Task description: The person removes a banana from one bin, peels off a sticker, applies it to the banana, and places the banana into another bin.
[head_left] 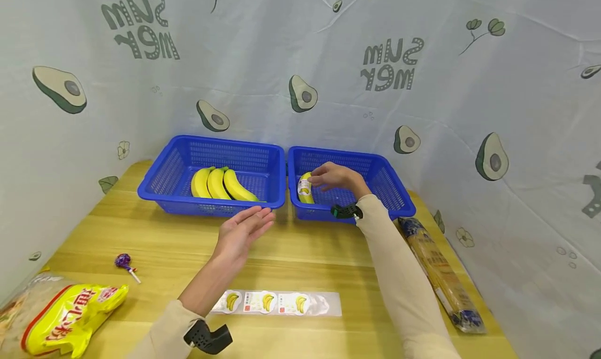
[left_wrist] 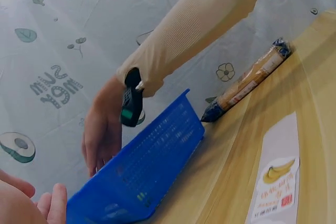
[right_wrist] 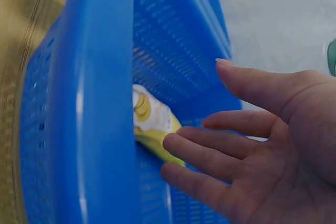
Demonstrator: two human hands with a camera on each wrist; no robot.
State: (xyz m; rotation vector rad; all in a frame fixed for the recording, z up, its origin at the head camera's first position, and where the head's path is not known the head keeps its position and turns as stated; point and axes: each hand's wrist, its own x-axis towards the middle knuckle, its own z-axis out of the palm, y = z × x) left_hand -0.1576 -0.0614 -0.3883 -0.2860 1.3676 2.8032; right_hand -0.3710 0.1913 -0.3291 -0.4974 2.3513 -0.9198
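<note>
A: Reaching into the right-hand blue plastic mesh basket (head_left: 375, 192) on the pale wooden bench (head_left: 305, 254), the right hand (head_left: 335, 177) hovers over the single yellow banana with a white label (head_left: 305, 188). Its grip looks released: the wrist view shows straight, spread fingers (right_wrist: 210, 150) just beside the fruit, not curled round it.

B: So to finish cleanly?

A: I'd judge it best to lift the fingers straight up and away from the label, keeping clear of the basket wall in front of them.

B: And the left hand (head_left: 244, 232)?

A: Released too, palm up, hovering just in front of the left blue basket (head_left: 161, 184), which holds three plain yellow bananas (head_left: 218, 184). Nearer the body lies the clear strip of banana stickers (head_left: 277, 302).

B: What can't you make out?

A: Whether any fingertip actually touches the banana; the basket rim hides most of it in the wrist view. The label's print is too small to read.
</note>
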